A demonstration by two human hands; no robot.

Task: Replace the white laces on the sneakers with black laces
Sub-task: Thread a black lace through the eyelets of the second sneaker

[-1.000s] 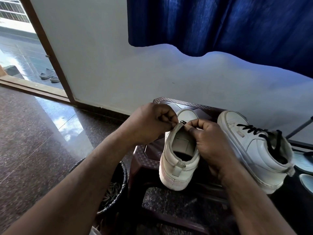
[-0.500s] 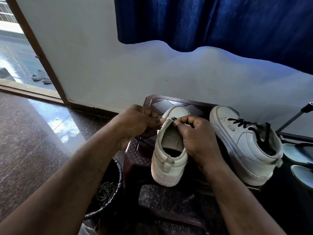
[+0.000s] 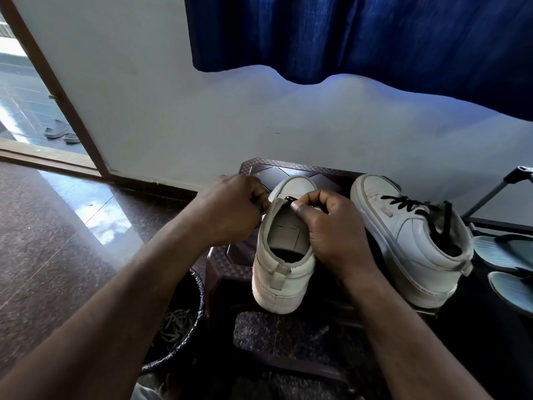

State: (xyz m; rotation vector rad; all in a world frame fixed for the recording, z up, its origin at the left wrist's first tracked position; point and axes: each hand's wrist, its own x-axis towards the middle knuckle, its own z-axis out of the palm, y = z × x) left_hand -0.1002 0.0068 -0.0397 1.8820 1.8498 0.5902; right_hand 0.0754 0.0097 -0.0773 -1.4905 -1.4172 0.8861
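Two white sneakers stand on a dark brown plastic stool (image 3: pixel 291 168). The left sneaker (image 3: pixel 281 280) faces away from me, its tongue pulled back. My left hand (image 3: pixel 230 209) is closed at its left eyelet edge. My right hand (image 3: pixel 331 226) grips its right side, thumb and forefinger pinching a black lace (image 3: pixel 289 200) near the toe end. What my left fingers hold is hidden. The right sneaker (image 3: pixel 415 241) is strung with a black lace (image 3: pixel 403 204).
A black bin (image 3: pixel 184 347) with pale laces inside stands on the floor left of the stool. Sandals (image 3: pixel 507 252) and a metal rack leg (image 3: pixel 496 192) are at the right. A blue curtain (image 3: pixel 360 39) hangs above. An open doorway (image 3: pixel 28 111) is at the far left.
Both hands have stayed at the left sneaker's front eyelets, with small finger movements on the lace. The view has shifted slightly.
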